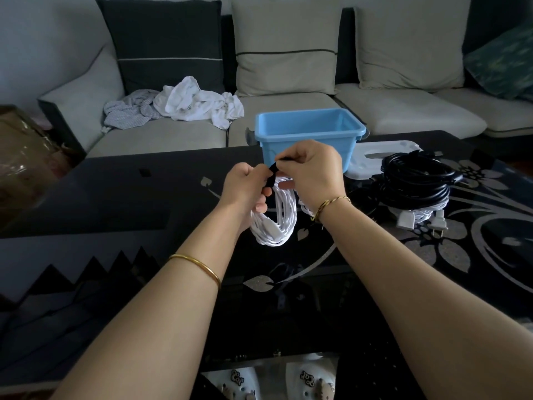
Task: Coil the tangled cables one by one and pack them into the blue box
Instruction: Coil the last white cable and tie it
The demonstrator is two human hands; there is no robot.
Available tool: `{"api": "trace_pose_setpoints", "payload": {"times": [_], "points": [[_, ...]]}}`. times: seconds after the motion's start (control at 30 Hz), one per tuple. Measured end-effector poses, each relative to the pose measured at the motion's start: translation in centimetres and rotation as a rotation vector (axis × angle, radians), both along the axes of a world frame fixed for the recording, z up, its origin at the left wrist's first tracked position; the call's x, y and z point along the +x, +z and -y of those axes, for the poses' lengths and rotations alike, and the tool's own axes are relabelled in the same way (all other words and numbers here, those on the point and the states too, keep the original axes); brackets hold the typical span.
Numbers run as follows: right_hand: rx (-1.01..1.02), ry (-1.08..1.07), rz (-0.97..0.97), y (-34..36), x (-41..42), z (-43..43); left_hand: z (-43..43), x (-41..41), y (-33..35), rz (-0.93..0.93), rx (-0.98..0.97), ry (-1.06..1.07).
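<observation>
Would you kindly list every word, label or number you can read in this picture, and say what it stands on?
"Cat": on a charm on the white shoe, bottom left.
The second charm, on the other shoe: similar lettering, too blurred to read.
No text shows on the blue box, white cable or black cables.

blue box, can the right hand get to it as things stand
Probably yes: the blue box stands open just beyond the right hand with nothing between, though that hand pinches a black strap on the white cable coil.
</observation>
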State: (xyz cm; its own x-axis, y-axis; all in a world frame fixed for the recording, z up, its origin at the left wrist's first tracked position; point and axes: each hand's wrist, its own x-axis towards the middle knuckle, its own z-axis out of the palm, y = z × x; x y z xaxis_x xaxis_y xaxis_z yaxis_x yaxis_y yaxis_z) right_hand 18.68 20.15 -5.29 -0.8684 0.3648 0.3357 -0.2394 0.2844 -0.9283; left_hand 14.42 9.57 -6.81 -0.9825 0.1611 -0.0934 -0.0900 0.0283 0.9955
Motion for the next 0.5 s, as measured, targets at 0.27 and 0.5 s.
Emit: {"api": "trace_pose_setpoints", "payload": {"times": [0.27,0.5], "points": [[-0.013,0.07,0.008,0.06,0.11,-0.27,0.12,-0.27,0.55,0.166,0.163,-0.042],[0.276,0.038,-0.078,0.06,0.48,-0.33,0.54,-0.46,0.64,0.303,0.418,-0.141]]}}
